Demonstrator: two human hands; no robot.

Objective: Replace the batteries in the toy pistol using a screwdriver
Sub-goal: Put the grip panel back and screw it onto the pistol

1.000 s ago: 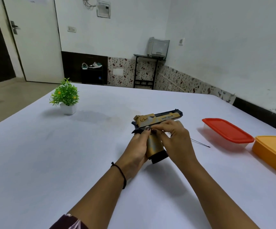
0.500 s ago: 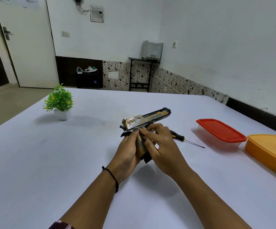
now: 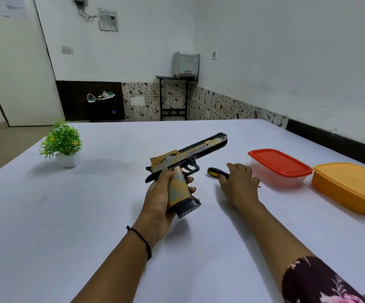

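A gold and black toy pistol [image 3: 190, 156] is held above the white table [image 3: 67, 215], barrel pointing up and to the right. My left hand [image 3: 163, 193] grips its handle, with a black magazine base showing below the fingers. My right hand [image 3: 239, 182] lies over a screwdriver [image 3: 214, 172] on the table to the right of the pistol. The black and yellow handle end shows left of the fingers; most of the shaft is hidden under the hand. Whether the fingers have closed on the screwdriver is unclear.
A red-lidded container [image 3: 280, 162] and an orange container [image 3: 352, 184] stand at the right. A small green potted plant [image 3: 62, 145] sits at the far left of the table. A door, a shoe shelf and a printer stand are beyond the table.
My right hand has left the pistol's grip and moved right onto the screwdriver. My left hand now holds the pistol alone, lifted and tilted barrel-up.
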